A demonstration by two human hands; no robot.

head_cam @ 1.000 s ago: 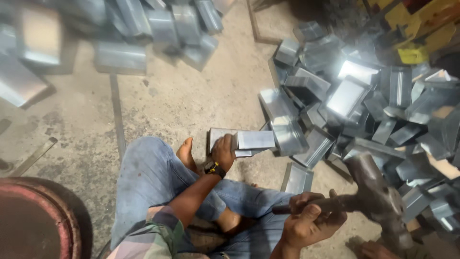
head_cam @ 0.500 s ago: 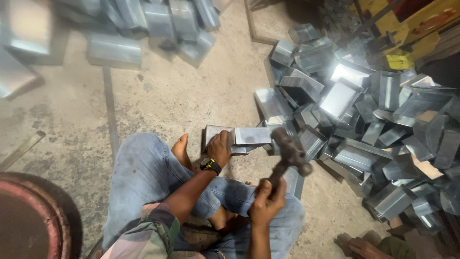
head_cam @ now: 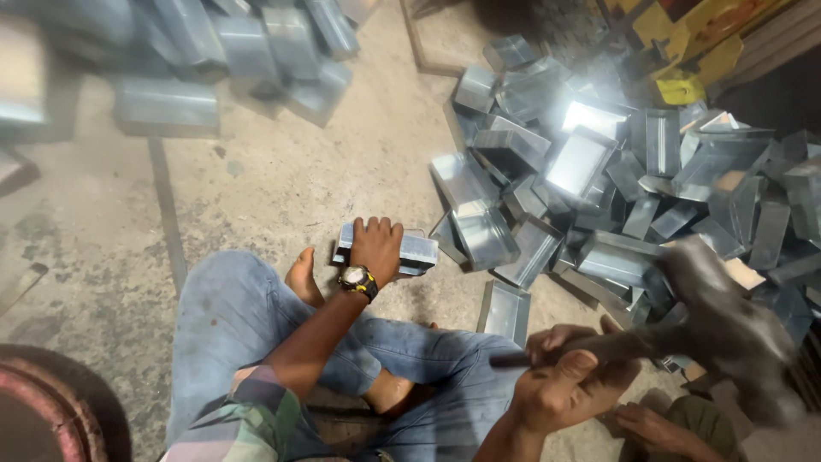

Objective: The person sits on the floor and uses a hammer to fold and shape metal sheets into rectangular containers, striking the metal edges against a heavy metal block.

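Note:
I sit cross-legged on a concrete floor in blue jeans. My left hand (head_cam: 376, 245), with a wristwatch, presses flat on a small folded sheet-metal box (head_cam: 419, 250) lying on the floor in front of my knees. My right hand (head_cam: 569, 387) grips the handle of a heavy hammer (head_cam: 723, 316), whose blurred head is swung out to the right, well away from the box. Another person's hand (head_cam: 658, 428) shows at the bottom right, below the hammer.
A large heap of shiny sheet-metal boxes (head_cam: 616, 171) fills the right side. A second, blurred pile of metal boxes (head_cam: 214, 60) lies at the top left. A rusty round drum rim (head_cam: 34, 411) sits at the bottom left. Yellow objects (head_cam: 684, 60) stand at the top right.
The hammer head was over the box half a second ago; it has now swung back out to the right. My left hand stays on the box.

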